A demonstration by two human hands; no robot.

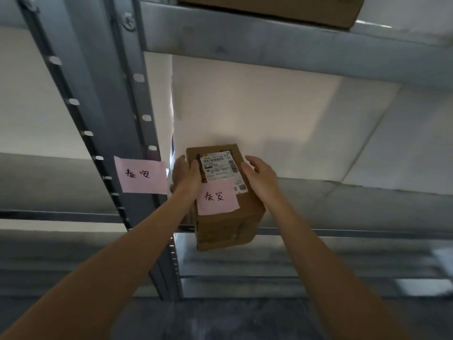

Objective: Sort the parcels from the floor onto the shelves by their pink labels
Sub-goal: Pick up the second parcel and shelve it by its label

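At the grey metal shelving [269, 47], I slide a brown cardboard parcel [228, 217] onto the middle shelf [355, 209], its near end overhanging the edge. My left hand [185, 176] grips its left side while my right hand [261, 179] hovers loosely open just beside its right. Its pink label [217, 198] matches the pink note [142, 177] on the upright at left, so this looks the right bay

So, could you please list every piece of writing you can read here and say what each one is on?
"泰安": handwritten on the pink paper label stuck to the grey metal shelf upright.
"泰安": handwritten on the pink paper label on the brown cardboard parcel.
White printed shipping label on the parcel: barcodes and small print, too blurred to read.
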